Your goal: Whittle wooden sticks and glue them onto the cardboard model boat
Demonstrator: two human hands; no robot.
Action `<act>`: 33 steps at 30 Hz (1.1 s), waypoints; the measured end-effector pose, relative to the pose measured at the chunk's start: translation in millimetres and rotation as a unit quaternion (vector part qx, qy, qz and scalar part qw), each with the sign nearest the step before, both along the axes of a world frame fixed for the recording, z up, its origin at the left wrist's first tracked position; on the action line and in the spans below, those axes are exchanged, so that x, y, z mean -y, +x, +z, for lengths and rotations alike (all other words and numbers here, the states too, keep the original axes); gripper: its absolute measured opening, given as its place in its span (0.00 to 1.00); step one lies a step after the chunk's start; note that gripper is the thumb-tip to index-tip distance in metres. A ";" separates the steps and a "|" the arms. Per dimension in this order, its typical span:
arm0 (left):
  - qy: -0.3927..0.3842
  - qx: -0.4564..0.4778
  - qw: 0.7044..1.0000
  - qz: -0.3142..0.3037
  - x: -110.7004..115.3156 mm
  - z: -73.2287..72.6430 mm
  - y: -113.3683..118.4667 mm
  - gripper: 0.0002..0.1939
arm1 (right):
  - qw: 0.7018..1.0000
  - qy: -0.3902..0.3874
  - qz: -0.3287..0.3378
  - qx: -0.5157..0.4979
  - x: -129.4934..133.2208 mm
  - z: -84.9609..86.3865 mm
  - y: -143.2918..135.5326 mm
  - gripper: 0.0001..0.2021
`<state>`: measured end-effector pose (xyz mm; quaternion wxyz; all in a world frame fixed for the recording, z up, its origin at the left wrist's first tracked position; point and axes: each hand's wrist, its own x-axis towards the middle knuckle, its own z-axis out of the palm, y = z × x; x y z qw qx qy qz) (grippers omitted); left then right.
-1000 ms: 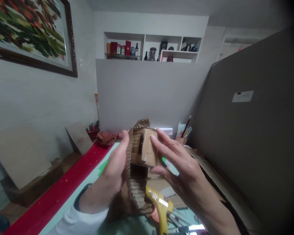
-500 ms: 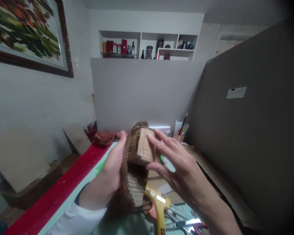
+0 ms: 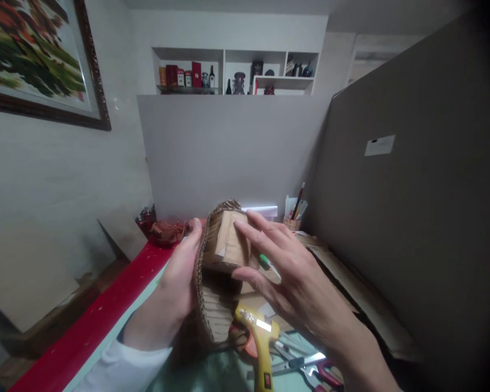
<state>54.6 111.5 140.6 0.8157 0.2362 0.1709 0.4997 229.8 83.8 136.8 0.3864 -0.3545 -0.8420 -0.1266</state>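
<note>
A corrugated cardboard model (image 3: 218,272) with a curved ribbed edge is held upright above the table. My left hand (image 3: 179,283) grips it from the left side, thumb along the curved edge. My right hand (image 3: 286,272) presses its spread fingers against a small cardboard block (image 3: 228,242) at the model's upper part. A white sleeve covers my left forearm.
A yellow glue gun (image 3: 259,337) lies just below the model, with scissors and pliers (image 3: 306,367) beside it. A pen holder (image 3: 293,215) stands at the back. Grey partition boards rise behind and to the right. A red strip (image 3: 98,321) edges the table at the left.
The view has shifted, so everything sits further left and lower. My right fingers have slid further over the small block. Both hands keep hold of the model.
</note>
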 end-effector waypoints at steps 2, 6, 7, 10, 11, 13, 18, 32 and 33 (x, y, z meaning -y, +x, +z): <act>0.005 -0.011 1.000 0.002 -0.4 -0.6 -0.5 0.29 | 1.000 -0.011 -0.007 0.000 2.6 1.5 -0.4 0.30; -0.006 -0.044 0.999 0.020 -1.8 0.0 0.3 0.26 | 0.999 -0.032 -0.005 -0.010 5.0 4.6 -2.5 0.33; -0.012 -0.049 0.998 0.024 -1.8 0.7 0.9 0.26 | 0.999 -0.030 -0.002 -0.015 4.9 5.0 -2.9 0.33; -0.032 -0.051 0.998 0.018 -1.1 3.0 2.1 0.27 | 0.999 -0.022 0.009 -0.028 3.8 4.8 -2.2 0.34; -0.038 -0.050 0.998 0.012 -0.7 3.5 2.3 0.27 | 0.999 -0.024 0.014 -0.034 3.2 4.2 -1.4 0.34; -0.051 -0.048 0.998 0.009 -0.2 3.6 2.4 0.27 | 0.998 -0.027 0.027 -0.050 1.8 2.4 0.7 0.35; -0.038 -0.052 0.998 0.002 -2.4 -1.4 2.6 0.23 | 0.994 -0.038 0.053 -0.086 -2.1 -1.5 4.1 0.40; -0.037 -0.069 0.997 0.015 -2.3 -0.2 4.7 0.24 | 0.990 -0.035 0.075 -0.118 -2.8 1.6 0.2 0.44; -0.035 -0.067 0.997 0.011 -2.1 -0.4 4.6 0.24 | 0.989 -0.033 0.077 -0.118 -2.7 2.0 0.3 0.44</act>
